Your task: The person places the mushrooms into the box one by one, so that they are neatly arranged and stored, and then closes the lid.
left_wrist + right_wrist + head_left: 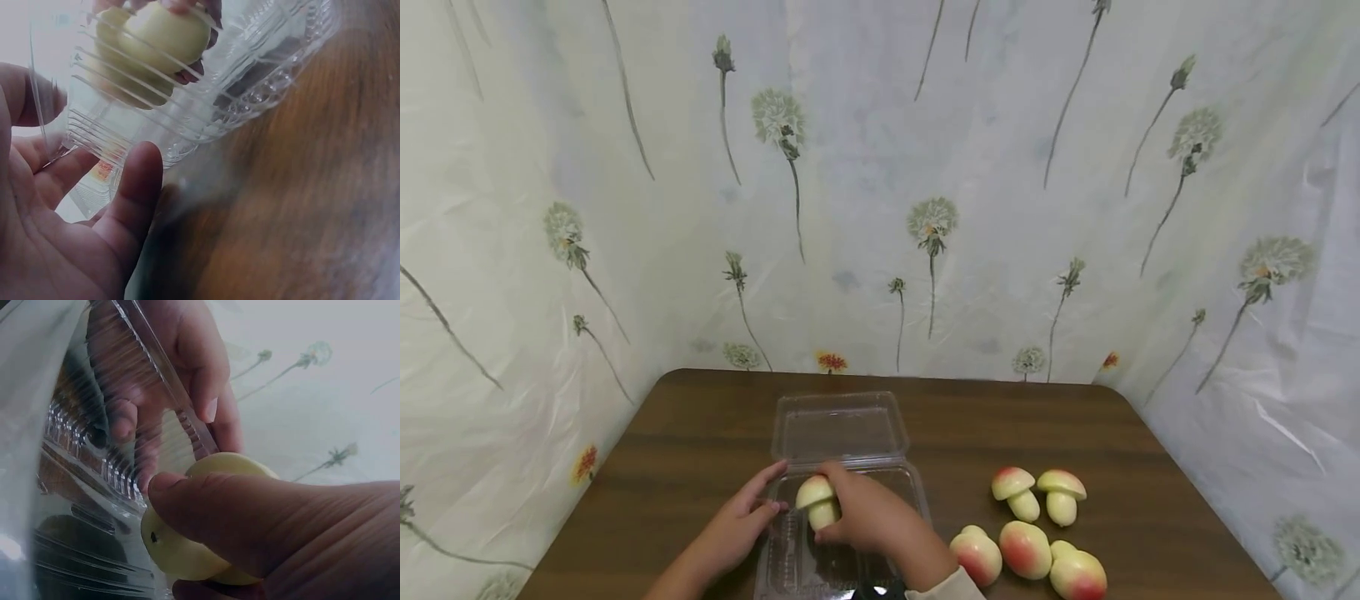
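Note:
A clear plastic clamshell container (786, 558) lies open on the brown table, its lid (841, 427) folded back toward the wall. My right hand (880, 512) grips a toy mushroom (815, 492), pale yellow with a reddish cap, over the container's tray. In the right wrist view the thumb (206, 500) presses against the mushroom (178, 553). At the tray's left side, my left hand (737, 525) holds the rim, thumb and fingers either side of the plastic. Through the ribbed wall, the left wrist view shows the held mushroom (165, 40).
To the right of the container, several more toy mushrooms stand or lie on the table, among them an upright one (1062, 496), a tilted one (1015, 492) and a red-capped one (1026, 550). A dandelion-print curtain (850, 208) hangs behind the table (700, 433).

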